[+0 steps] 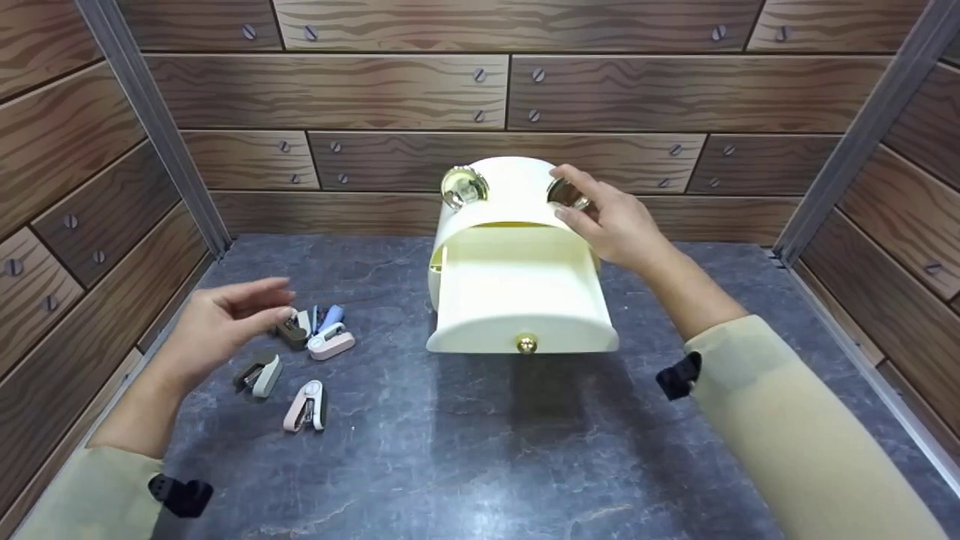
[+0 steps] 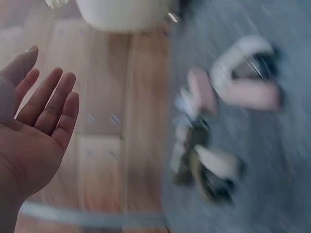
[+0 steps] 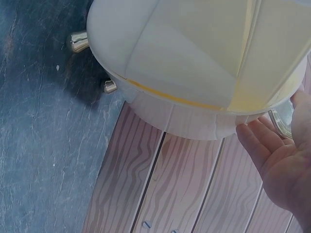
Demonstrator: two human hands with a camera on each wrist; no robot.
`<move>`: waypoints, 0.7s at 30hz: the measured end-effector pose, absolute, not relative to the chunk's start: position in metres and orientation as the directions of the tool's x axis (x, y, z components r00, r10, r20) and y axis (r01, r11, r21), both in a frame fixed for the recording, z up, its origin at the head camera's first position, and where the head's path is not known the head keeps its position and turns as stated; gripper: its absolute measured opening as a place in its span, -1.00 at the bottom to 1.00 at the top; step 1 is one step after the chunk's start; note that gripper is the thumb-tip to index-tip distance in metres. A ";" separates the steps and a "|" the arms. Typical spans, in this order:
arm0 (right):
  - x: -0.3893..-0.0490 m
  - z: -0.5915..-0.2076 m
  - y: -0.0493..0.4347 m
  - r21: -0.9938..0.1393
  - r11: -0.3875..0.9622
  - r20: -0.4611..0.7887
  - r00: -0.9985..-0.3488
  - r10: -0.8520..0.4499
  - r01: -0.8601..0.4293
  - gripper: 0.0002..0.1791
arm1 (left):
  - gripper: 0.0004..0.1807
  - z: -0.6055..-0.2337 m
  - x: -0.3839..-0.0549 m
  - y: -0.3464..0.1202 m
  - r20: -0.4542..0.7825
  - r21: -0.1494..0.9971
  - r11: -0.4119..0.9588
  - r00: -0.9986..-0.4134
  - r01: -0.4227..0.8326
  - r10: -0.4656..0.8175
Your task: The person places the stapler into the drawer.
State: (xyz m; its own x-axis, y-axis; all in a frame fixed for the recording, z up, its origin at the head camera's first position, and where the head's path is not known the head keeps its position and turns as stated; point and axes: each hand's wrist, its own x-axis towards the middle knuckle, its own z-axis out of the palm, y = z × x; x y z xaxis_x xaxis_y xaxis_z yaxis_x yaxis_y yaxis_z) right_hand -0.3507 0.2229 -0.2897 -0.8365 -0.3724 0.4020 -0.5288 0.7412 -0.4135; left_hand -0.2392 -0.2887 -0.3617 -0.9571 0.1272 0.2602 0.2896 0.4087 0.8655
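Observation:
A cream storage box with a rounded top and gold ear-shaped ornaments stands with its drawer pulled out. A gold knob sits on the drawer front, and the drawer floor is bare. My right hand is at the right gold ear, thumb and fingers on either side of it; in the right wrist view its fingertips lie against the box. My left hand is held out with extended fingers, holding nothing, over several mini staplers. One pink-and-white stapler appears blurred in the left wrist view.
Wood-patterned panels wall in the dark marbled table at the back and both sides. Metal posts stand at the back corners. A blue stapler lies among the others on the left.

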 end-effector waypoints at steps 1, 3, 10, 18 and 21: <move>-0.351 -0.290 0.223 -0.413 0.744 0.400 -0.838 -0.370 -0.526 -0.43 | -0.44 -0.369 -0.240 -0.296 0.245 0.867 0.416 -0.962 0.274 0.123; -0.351 -0.290 0.223 -0.410 0.750 0.394 -0.843 -0.367 -0.518 -0.43 | -0.42 -0.383 -0.241 -0.310 0.213 0.870 0.429 -0.970 0.244 0.118; -0.349 -0.288 0.224 -0.413 0.759 0.370 -0.855 -0.364 -0.503 -0.41 | -0.32 -0.416 -0.241 -0.341 0.106 0.852 0.499 -0.986 0.156 0.127; -0.350 -0.289 0.223 -0.411 0.755 0.375 -0.850 -0.370 -0.510 -0.41 | -0.21 -0.438 -0.239 -0.356 0.011 0.817 0.569 -0.989 0.093 0.146; -0.350 -0.289 0.223 -0.416 0.752 0.375 -0.850 -0.370 -0.511 -0.40 | -0.20 -0.444 -0.238 -0.359 0.005 0.815 0.572 -0.987 0.096 0.158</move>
